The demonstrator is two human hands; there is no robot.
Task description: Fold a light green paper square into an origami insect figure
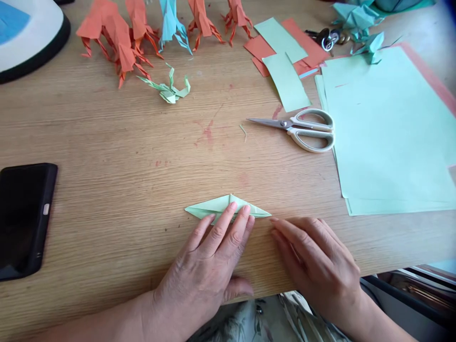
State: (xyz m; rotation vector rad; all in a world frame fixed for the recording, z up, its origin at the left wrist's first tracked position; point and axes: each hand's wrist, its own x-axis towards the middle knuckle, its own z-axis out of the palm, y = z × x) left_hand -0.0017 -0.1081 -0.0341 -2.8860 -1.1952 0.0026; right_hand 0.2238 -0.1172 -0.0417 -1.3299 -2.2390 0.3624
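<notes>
A pale green folded paper piece (221,205), long and pointed at both ends, lies flat near the wooden table's front edge. My left hand (210,266) rests flat on it, fingers stretched out and pressing its lower half. My right hand (315,259) lies flat on the table just right of the paper's right tip, fingers extended, holding nothing.
White-handled scissors (302,129) lie beyond the hands, next to a stack of green sheets (388,128). Green and orange paper strips (285,57), orange and blue origami figures (142,28) and a small green one (169,88) sit farther back. A black phone (23,218) lies at left.
</notes>
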